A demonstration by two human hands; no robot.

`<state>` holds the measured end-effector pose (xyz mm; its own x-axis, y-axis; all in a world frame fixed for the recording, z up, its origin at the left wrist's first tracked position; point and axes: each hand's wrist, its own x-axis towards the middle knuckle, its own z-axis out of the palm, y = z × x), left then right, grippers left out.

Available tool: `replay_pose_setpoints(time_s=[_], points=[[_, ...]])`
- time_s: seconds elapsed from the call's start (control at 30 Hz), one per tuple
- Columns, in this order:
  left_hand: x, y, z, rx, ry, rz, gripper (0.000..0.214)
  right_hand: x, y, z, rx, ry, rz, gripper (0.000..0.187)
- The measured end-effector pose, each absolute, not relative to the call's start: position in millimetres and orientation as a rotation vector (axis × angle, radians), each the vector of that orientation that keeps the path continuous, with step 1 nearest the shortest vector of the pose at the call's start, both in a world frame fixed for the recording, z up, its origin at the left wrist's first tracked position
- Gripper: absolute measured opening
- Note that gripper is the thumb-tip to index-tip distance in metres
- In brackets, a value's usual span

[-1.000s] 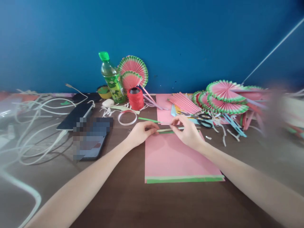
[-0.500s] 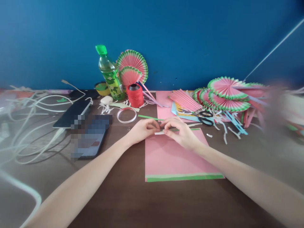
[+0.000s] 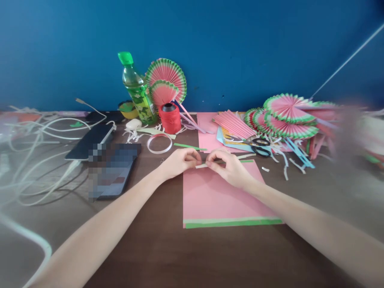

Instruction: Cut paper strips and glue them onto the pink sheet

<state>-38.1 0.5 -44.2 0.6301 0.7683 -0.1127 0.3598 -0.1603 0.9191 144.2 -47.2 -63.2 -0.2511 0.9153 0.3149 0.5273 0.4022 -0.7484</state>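
A pink sheet of paper (image 3: 222, 196) lies flat on the table, with pale and dark green bands along its near edge and a green edge at the far side. Over that far edge, my right hand (image 3: 228, 167) pinches a thin pale-green paper strip (image 3: 201, 165) between thumb and fingers. The strip's left end pokes out, and it reappears to the right behind the hand. My left hand (image 3: 180, 162) is closed at the fingertips beside the strip's left end; what it pinches, if anything, is hidden. A green strip (image 3: 189, 147) lies just beyond.
Black-handled scissors (image 3: 261, 151), paper scraps and folded paper fans (image 3: 289, 116) lie back right. A roll of clear tape (image 3: 159, 144), a red thread spool (image 3: 169, 119) and a green bottle (image 3: 136, 94) are back left. Phones (image 3: 120, 172) and white cables (image 3: 39, 160) occupy the left.
The strip's left end now slants slightly and looks pale green, where it looked white and more level before. Both hands have barely moved; the view has shifted a little.
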Motion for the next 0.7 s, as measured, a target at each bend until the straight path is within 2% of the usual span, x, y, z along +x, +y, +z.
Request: replay_pose_setpoints(time_s=[0.7], points=[[-38.8,0.3,-43.4,1.792,0.904,0.453,0.006,143.6,-46.0,-66.2,-1.26,-1.904,0.662,0.012]])
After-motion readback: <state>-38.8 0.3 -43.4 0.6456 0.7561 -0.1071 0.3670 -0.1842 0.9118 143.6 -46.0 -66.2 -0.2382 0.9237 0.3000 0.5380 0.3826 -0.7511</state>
